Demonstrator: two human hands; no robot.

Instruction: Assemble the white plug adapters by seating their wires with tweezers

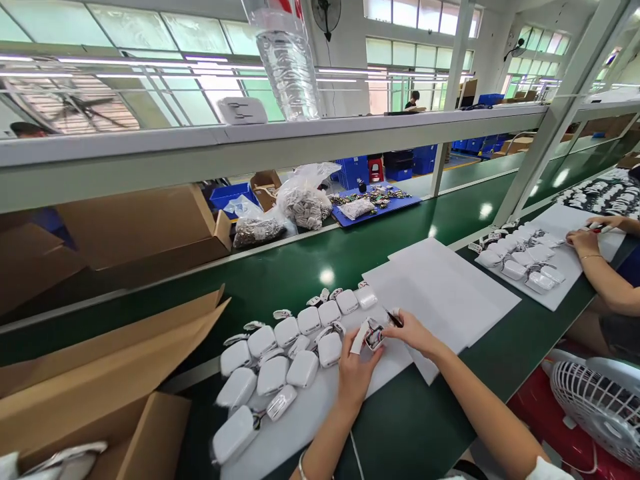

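My left hand is closed around an opened small white plastic case, with coloured wires and parts showing inside it. At the case's right side my right hand pinches a slim black tool; its exact kind cannot be made out. The right fingertips touch or nearly touch the case's edge. Rows of rounded white cases lie to the left on white sheets, several with wires and small white pieces attached. A small white part in clear wrap is joined by wires to the nearest case.
White foam-like sheets lie to the right on the green bench. A co-worker's hands work near more white cases. An open cardboard box stands left, a fan lower right. A bottle stands on the shelf.
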